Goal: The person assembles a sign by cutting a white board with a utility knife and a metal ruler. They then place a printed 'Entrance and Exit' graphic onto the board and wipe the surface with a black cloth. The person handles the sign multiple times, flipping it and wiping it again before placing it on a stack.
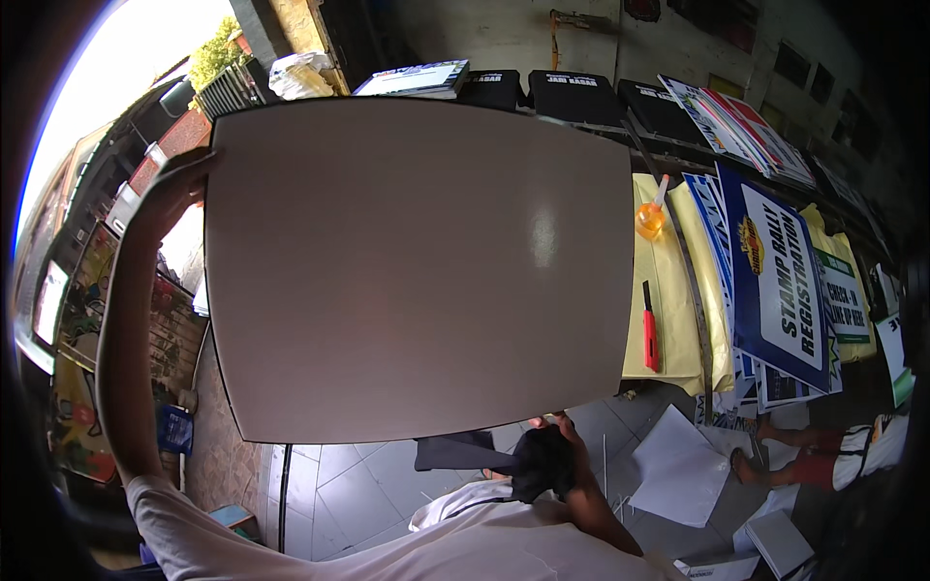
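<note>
A large brown-grey board point(407, 281) with a thin dark edge fills the middle of the view, its smooth face toward me. My left hand point(182, 189) grips its upper left edge, with the fingers partly hidden behind it. Below the board's lower edge, my right hand point(562, 431) is closed around a bunched black cloth point(544, 465). Its fingertips are close to that edge; whether they touch it I cannot tell. A flat dark strip point(453, 451) extends leftward beside the cloth.
Right of the board, a red cutter point(650, 329) and an orange-liquid bottle point(652, 219) lie on yellow wrapping point(675, 358). Printed signs point(783, 276) are stacked beyond. Black boxes point(573, 94) line the back. White sheets point(683, 465) and another person's legs point(799, 455) are at lower right.
</note>
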Demonstrator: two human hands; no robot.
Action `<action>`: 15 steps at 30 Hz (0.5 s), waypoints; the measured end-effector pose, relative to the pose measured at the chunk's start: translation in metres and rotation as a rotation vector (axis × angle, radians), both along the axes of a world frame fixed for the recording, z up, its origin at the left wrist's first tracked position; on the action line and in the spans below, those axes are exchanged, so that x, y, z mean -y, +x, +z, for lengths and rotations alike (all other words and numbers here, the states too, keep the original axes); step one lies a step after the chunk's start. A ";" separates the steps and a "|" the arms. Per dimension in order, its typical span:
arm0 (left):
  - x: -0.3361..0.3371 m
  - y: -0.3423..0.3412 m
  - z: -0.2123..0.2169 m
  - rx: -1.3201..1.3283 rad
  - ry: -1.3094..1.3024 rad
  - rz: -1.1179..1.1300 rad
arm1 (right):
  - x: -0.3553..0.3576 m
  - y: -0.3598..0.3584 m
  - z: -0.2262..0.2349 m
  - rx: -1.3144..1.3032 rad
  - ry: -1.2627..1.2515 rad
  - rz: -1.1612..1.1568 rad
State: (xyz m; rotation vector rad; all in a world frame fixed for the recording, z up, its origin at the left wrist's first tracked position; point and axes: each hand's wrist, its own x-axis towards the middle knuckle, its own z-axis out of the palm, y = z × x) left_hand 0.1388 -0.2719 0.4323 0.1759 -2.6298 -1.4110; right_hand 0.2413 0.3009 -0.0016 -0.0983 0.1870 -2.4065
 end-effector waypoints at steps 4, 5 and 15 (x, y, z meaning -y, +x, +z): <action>0.031 -0.008 -0.075 0.078 0.133 0.056 | 0.004 0.012 0.007 0.189 0.347 -0.026; 0.040 -0.020 -0.094 0.094 0.145 0.065 | 0.000 0.010 -0.002 0.178 0.407 -0.050; 0.097 -0.184 -0.293 0.312 0.434 0.074 | 0.040 -0.063 0.018 0.341 1.130 -0.534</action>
